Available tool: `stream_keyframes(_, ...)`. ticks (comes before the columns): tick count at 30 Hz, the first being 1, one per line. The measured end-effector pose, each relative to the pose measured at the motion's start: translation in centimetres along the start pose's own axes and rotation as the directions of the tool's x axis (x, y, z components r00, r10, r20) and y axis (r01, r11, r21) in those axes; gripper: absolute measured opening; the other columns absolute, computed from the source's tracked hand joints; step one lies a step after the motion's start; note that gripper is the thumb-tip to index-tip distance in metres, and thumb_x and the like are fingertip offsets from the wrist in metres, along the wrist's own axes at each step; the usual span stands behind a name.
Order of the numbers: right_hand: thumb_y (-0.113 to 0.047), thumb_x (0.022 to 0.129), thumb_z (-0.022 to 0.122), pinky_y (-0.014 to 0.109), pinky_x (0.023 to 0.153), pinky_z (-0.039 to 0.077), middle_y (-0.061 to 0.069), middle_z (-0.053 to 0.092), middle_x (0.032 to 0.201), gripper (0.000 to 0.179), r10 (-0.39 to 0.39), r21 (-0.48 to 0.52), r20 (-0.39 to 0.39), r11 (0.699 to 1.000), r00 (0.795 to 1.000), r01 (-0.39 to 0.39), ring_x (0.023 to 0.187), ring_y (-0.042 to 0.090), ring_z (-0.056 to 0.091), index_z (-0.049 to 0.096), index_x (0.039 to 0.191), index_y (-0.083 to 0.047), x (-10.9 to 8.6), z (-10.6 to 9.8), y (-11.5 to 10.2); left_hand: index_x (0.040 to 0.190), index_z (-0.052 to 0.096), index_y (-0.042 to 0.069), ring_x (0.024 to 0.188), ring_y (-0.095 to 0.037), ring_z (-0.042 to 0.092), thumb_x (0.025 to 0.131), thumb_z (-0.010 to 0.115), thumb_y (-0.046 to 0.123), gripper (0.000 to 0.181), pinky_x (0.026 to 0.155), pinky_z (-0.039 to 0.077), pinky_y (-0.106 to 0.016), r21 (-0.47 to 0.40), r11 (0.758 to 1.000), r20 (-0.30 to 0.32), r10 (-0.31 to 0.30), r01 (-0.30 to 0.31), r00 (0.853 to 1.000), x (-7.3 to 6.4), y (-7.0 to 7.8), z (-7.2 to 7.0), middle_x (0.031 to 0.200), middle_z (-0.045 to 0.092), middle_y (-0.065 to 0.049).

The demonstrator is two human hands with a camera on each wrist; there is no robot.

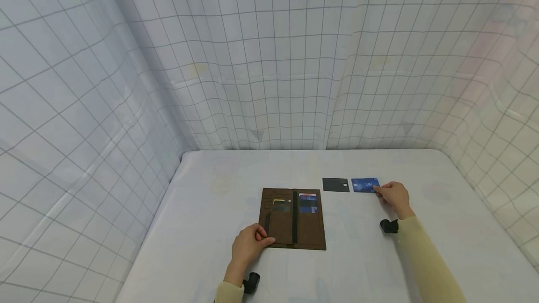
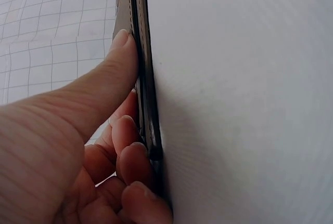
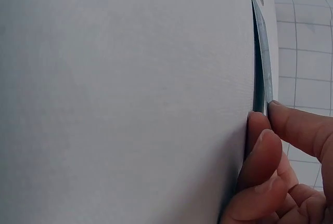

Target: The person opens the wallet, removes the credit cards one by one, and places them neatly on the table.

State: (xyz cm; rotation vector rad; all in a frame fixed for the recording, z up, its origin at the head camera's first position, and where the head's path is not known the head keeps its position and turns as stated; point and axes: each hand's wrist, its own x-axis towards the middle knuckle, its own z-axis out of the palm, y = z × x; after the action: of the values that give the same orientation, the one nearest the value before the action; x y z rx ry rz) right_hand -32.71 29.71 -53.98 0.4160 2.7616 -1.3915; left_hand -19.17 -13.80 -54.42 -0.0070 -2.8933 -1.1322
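A brown bifold wallet (image 1: 309, 235) lies spread out on the white table, with a dark strip down its middle and several cards tucked in its slots. My left hand (image 1: 248, 245) is at its lower left corner, thumb on the upper face. The left wrist view shows this hand's other fingers (image 2: 136, 164) curled along the wallet's edge (image 2: 140, 52). Right of the wallet, my right hand (image 1: 393, 195) pinches the right end of a blue VIP card (image 1: 363, 184). In the right wrist view the card (image 3: 265, 57) slants slightly up from the tabletop.
A black card (image 1: 335, 184) lies flat between the wallet and the blue card. White grid-patterned curtains (image 1: 286, 83) enclose the table (image 1: 202, 209) at the back and both sides. Each wrist carries a small black camera (image 1: 389, 226).
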Motion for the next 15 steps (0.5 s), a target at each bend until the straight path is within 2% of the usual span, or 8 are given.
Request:
stream_keyframes(7,-0.027,0.089,0.065,0.030,0.053,0.042,-0.001,0.063,0.064,0.033,0.001,0.002,0.033,1.000,0.999,-0.001,0.056,0.014,0.052,0.059,0.091,0.005,0.15,-0.19,0.05,0.076,0.058,0.014,0.055,-0.010,0.040,0.074,0.081,0.034,0.030,0.050,0.033,-0.028,-0.001,1.000,-0.004,0.004,-0.004,1.000,0.02,-0.01,0.03,0.064,0.044,0.006)
stream_keyframes(15,-0.026,0.088,0.066,0.028,0.052,0.041,0.000,0.061,0.064,0.031,0.045,0.015,0.033,0.999,0.998,-0.046,0.056,0.014,0.050,0.059,0.090,0.004,0.15,-0.17,-0.13,0.076,0.058,0.015,0.055,-0.010,0.040,0.074,0.081,0.034,0.030,0.051,0.033,-0.027,0.006,1.000,0.000,-0.002,0.002,1.000,0.00,-0.09,0.11,0.064,0.044,0.006)
